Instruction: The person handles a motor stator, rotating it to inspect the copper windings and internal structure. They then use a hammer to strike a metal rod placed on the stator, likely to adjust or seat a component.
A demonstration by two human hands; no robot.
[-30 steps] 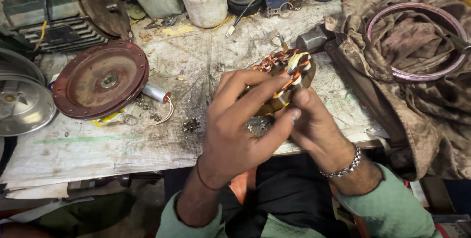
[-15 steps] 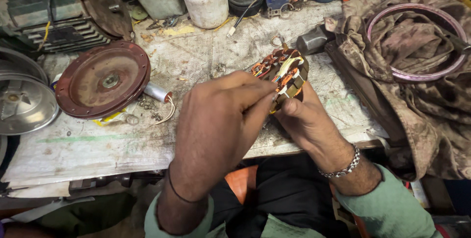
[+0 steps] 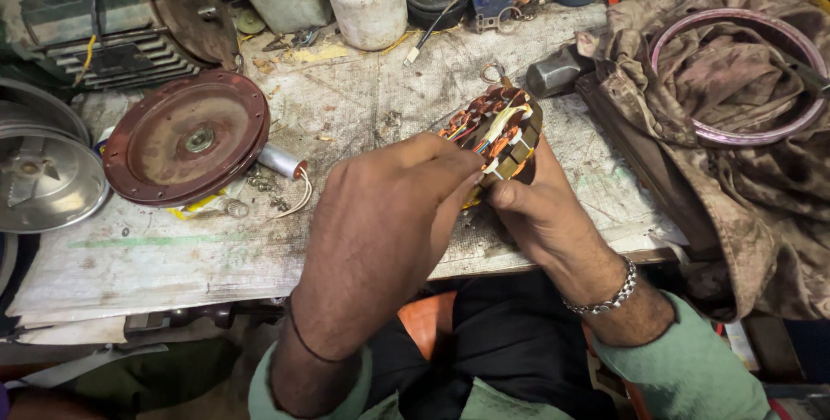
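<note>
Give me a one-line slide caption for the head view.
Both hands, left hand and right hand, hold a copper-wound stator over a cluttered workbench.

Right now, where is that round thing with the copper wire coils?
In the head view the copper-wound stator sits right of centre, held above the workbench between the left hand and right hand, just left of the crumpled brown cloth.

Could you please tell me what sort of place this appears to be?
Probably a motor or fan repair workshop: both hands hold a copper-wound stator over a grimy workbench, with a round reddish motor cover and a finned motor housing nearby.
</note>
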